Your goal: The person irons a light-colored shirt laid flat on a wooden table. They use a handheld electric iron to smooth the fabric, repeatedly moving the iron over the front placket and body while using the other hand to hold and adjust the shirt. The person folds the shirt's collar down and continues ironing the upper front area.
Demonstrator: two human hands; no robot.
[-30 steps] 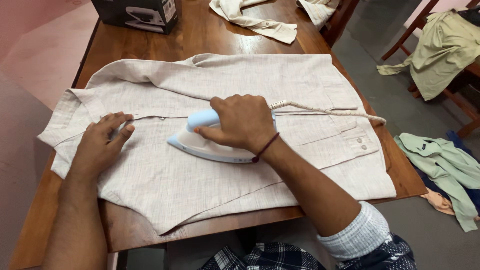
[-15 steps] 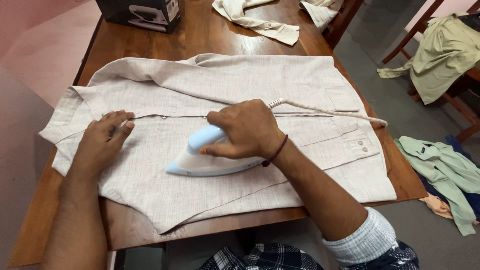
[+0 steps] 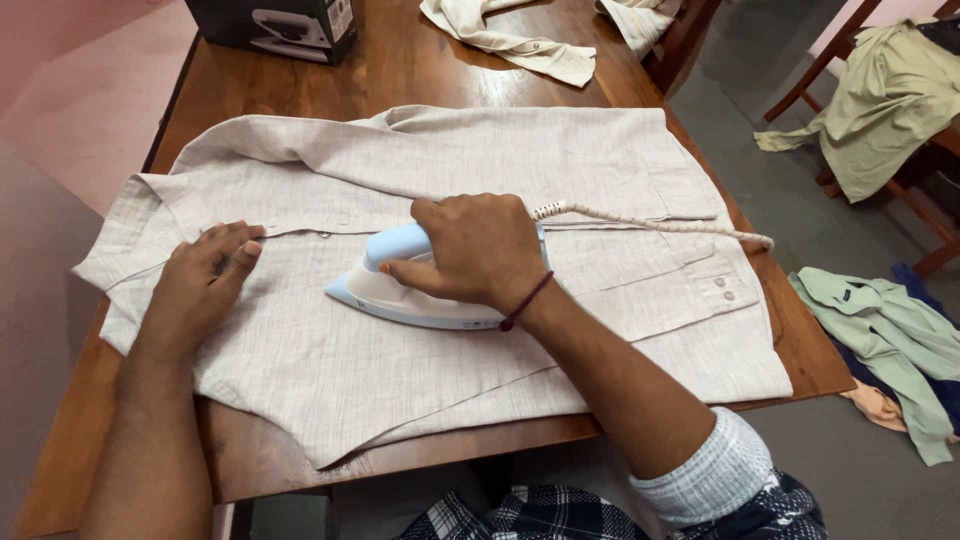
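- Iron (image 3: 400, 290), pale blue and white, rests flat on a beige linen shirt (image 3: 440, 360) spread across a wooden table (image 3: 400, 60), its nose pointing toward the collar end on the left.
- Right hand (image 3: 475, 250) is wrapped tight around the iron's handle, fingers curled fully closed over it; a braided cord (image 3: 650, 222) trails off to the right across the fabric.
- Left hand (image 3: 205, 285) lies flat and spread on the shirt near the button placket, fingertips pressing the cloth down, gripping nothing.
- Half a second ago the iron sat lower and angled toward the hem; it has now swung back up beside the placket, nose closer to the left hand, which has hardly moved. That reads as one pass in a back-and-forth stroke over the front panel.
- Around the table: a dark carton (image 3: 275, 25) at the far edge, a cream garment (image 3: 510, 40) beyond the shirt, green clothes on a chair (image 3: 880, 100) and on the floor (image 3: 890, 340).
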